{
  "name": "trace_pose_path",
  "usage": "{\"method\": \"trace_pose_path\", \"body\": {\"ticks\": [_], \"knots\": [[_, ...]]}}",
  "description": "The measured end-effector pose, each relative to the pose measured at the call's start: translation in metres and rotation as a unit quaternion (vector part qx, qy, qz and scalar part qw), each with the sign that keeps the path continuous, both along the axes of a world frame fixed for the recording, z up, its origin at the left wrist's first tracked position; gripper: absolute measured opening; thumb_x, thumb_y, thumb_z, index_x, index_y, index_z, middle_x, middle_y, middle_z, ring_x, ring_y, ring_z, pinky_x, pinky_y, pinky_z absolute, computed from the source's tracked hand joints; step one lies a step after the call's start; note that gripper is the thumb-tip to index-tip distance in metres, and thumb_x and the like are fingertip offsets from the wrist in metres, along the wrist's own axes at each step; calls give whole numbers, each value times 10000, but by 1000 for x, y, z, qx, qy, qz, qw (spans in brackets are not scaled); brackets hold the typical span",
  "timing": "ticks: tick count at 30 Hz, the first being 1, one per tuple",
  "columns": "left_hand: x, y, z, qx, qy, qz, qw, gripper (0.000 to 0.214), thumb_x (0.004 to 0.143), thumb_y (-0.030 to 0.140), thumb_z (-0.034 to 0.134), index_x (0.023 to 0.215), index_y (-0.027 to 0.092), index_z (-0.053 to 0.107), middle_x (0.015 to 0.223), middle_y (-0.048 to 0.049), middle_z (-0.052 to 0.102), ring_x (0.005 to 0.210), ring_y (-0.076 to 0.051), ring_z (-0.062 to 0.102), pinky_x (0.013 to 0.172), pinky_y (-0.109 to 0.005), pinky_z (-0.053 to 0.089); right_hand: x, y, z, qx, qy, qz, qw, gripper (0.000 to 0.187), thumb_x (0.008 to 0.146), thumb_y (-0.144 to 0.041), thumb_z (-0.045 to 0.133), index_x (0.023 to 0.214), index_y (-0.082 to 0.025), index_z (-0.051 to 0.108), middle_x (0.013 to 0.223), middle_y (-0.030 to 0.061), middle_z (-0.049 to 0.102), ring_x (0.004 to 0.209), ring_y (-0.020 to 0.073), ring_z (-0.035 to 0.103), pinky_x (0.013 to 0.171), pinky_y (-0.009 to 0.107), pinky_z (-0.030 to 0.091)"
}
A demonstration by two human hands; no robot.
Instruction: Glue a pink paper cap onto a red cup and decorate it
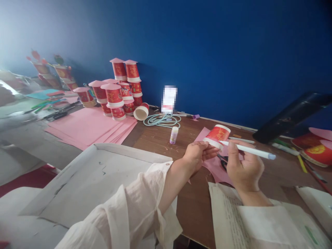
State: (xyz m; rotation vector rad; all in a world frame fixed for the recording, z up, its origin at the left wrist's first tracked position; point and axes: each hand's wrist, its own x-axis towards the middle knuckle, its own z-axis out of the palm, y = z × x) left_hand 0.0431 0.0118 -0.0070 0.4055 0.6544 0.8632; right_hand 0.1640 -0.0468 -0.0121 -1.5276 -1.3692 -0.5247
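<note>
One red paper cup (218,134), right of centre in the frame, is the piece in hand, tilted, its white band toward the lower left. The left hand (197,154) grips it from below; the right hand (245,169) pinches one white pen (255,150), whose tip is at or just beside that band. Whether it touches cannot be told.

This cup appears part-finished: its printed red side is whole, no pen mark can be made out, and no cone tops it. Farther along, left of the frame's centre, at least eleven red cups stand in a stacked group (114,97), at least six wearing pink cones (113,86). Judging by those, marking and perhaps a cone are left for the held one.

Near the hands lie one pair of scissors (223,164) and one pink sheet (220,170), partly hidden. Toward the centre come one glue stick (174,135), one coiled cord (162,121) and one bare cup on its side (141,112). Left of these is one pile of pink paper (88,126), its sheets uncountable; below it, one white tray (135,152). Two more cups (320,152) show at the right edge; those at upper left are too blurred to count.
</note>
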Motion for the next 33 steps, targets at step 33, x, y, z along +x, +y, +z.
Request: {"method": "trace_pose_path", "body": {"ticks": [33], "knots": [[2, 2, -3, 52, 11, 27, 998, 238, 919, 59, 516, 702, 100, 605, 638, -76, 663, 648, -156, 696, 867, -371, 577, 1, 3, -3, -49, -29, 19, 998, 291, 949, -411, 524, 897, -188, 703, 865, 99, 746, 795, 239, 693, 742, 352, 513]]}}
